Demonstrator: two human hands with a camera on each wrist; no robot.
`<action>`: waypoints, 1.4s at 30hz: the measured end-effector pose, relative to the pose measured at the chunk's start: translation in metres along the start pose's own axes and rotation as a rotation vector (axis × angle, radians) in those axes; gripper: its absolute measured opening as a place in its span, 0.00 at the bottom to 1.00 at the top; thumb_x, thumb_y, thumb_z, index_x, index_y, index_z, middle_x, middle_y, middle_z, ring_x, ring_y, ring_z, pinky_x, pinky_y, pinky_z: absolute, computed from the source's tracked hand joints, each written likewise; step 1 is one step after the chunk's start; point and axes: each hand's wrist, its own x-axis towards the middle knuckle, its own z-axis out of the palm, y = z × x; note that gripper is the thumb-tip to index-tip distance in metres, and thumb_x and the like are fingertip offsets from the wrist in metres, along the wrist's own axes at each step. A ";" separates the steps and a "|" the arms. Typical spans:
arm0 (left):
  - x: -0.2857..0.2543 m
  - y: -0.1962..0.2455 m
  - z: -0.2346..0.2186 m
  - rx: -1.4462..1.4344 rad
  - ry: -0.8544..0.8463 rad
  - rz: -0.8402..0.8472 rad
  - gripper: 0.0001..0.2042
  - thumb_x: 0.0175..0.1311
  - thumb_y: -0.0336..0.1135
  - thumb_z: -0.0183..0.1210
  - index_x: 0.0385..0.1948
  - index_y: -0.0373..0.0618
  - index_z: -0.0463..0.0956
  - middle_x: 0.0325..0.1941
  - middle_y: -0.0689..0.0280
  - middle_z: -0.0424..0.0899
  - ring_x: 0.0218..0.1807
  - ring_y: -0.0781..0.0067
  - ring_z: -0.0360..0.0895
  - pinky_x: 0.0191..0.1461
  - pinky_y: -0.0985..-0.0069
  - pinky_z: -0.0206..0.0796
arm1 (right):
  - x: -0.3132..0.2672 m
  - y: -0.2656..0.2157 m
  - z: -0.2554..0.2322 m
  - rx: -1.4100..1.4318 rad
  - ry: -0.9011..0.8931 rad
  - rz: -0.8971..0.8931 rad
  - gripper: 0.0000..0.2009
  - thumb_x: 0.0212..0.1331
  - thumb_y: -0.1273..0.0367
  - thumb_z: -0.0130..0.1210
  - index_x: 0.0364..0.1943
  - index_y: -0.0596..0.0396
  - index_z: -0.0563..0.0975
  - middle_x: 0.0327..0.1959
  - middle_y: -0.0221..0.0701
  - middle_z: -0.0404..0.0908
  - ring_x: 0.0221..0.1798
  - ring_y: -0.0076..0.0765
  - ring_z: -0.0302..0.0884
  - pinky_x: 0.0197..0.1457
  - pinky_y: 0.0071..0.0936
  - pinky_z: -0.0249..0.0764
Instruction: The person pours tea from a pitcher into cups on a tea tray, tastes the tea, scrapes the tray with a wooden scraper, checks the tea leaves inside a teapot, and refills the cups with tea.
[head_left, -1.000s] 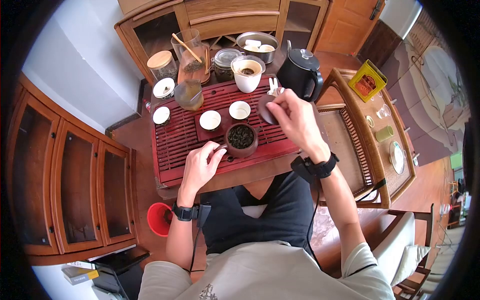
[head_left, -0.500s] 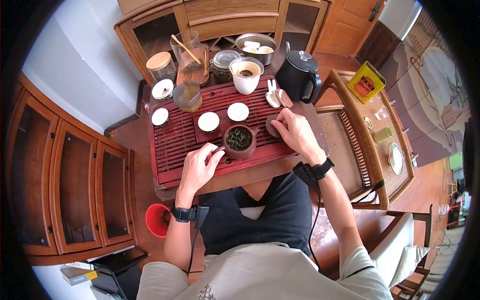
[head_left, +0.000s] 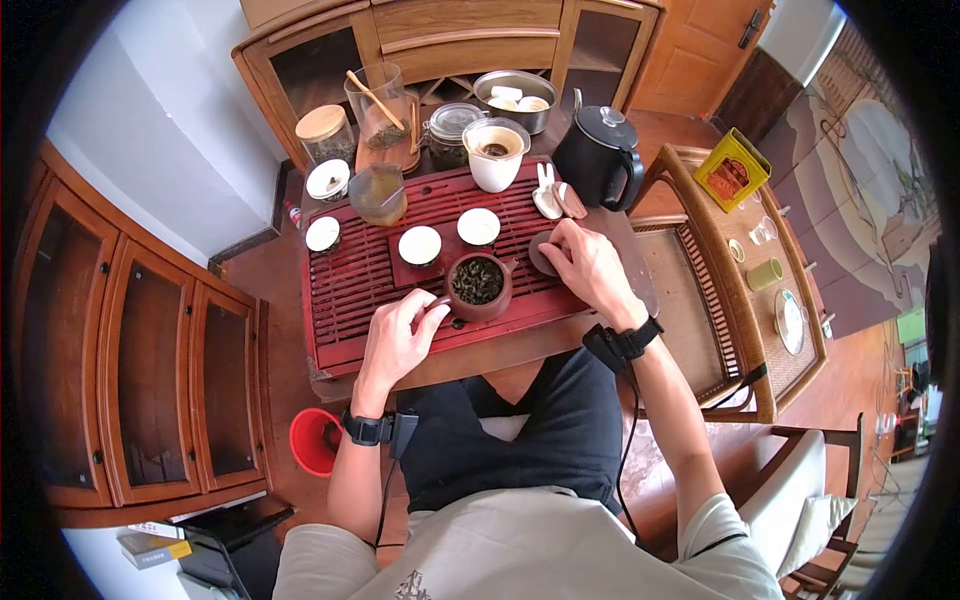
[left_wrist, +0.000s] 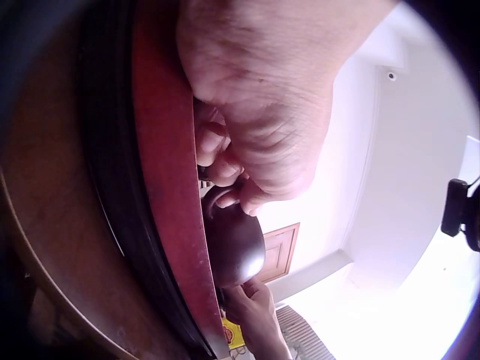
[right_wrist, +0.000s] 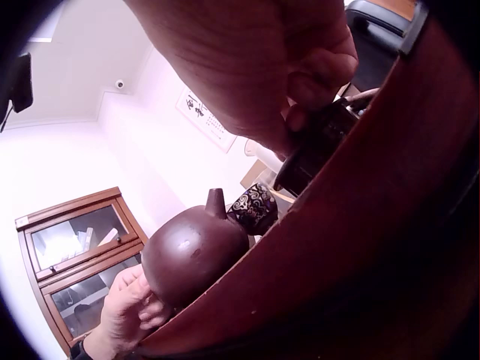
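Observation:
A brown teapot (head_left: 479,287) with dark leaves inside stands uncovered at the front of the red slatted tea tray (head_left: 350,328). My left hand (head_left: 400,335) pinches its handle, seen closely in the left wrist view, where the teapot (left_wrist: 233,244) has its handle between finger and thumb. To the right of the spout, my right hand (head_left: 598,268) holds the round brown lid (head_left: 543,254) low at the tray's right part; whether the lid touches the tray I cannot tell. In the right wrist view the lid (right_wrist: 316,150) is tilted under my fingers.
White cups (head_left: 420,245) stand behind the teapot, with a glass pitcher (head_left: 379,196) and a white filter cup (head_left: 495,160) farther back. A black kettle (head_left: 598,155) stands at the back right. Lidded jars are at the back left. A red bucket (head_left: 315,441) is on the floor.
My right hand has lowered the lid and brought it nearer to me, uncovering the view of a white rabbit-like figure and a pinkish piece behind. My left hand stays on the handle.

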 end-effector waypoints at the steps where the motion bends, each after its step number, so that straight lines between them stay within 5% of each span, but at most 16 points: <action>1: 0.000 0.000 0.000 -0.003 -0.002 -0.003 0.06 0.64 0.33 0.60 0.32 0.39 0.76 0.19 0.60 0.76 0.19 0.65 0.74 0.25 0.71 0.63 | 0.000 -0.001 0.000 -0.001 0.000 -0.001 0.09 0.59 0.66 0.59 0.33 0.57 0.73 0.23 0.43 0.79 0.32 0.53 0.79 0.37 0.44 0.74; 33: 0.000 0.001 0.001 0.031 -0.001 -0.040 0.07 0.63 0.34 0.62 0.30 0.41 0.76 0.18 0.62 0.76 0.19 0.68 0.74 0.25 0.72 0.64 | 0.001 -0.002 -0.003 -0.017 -0.032 0.041 0.10 0.57 0.65 0.60 0.34 0.56 0.74 0.23 0.43 0.79 0.32 0.53 0.80 0.38 0.44 0.75; 35: 0.000 0.000 0.004 -0.017 0.054 0.008 0.07 0.64 0.32 0.61 0.29 0.39 0.77 0.13 0.70 0.66 0.17 0.84 0.59 0.21 0.78 0.53 | 0.001 -0.002 -0.002 -0.018 -0.028 0.038 0.10 0.57 0.65 0.60 0.33 0.56 0.74 0.23 0.43 0.79 0.32 0.53 0.80 0.38 0.43 0.75; 39: 0.000 0.001 0.002 -0.012 0.051 0.005 0.07 0.64 0.32 0.61 0.28 0.39 0.77 0.13 0.70 0.65 0.17 0.83 0.59 0.21 0.78 0.53 | 0.001 -0.002 -0.003 -0.017 -0.025 0.035 0.09 0.58 0.65 0.59 0.34 0.56 0.74 0.23 0.43 0.79 0.32 0.53 0.80 0.38 0.43 0.75; 41: 0.000 0.002 0.000 0.038 0.003 -0.034 0.07 0.63 0.34 0.62 0.30 0.41 0.76 0.17 0.62 0.76 0.19 0.68 0.74 0.25 0.72 0.64 | 0.001 -0.002 -0.003 -0.017 -0.028 0.039 0.09 0.58 0.65 0.59 0.34 0.56 0.74 0.23 0.43 0.79 0.32 0.53 0.80 0.38 0.43 0.75; 42: 0.000 0.002 0.000 0.038 0.003 -0.034 0.07 0.63 0.34 0.62 0.30 0.41 0.76 0.17 0.62 0.76 0.19 0.68 0.74 0.25 0.72 0.64 | 0.001 -0.003 -0.003 -0.016 -0.031 0.043 0.09 0.58 0.66 0.59 0.34 0.56 0.74 0.23 0.43 0.79 0.32 0.53 0.80 0.38 0.43 0.75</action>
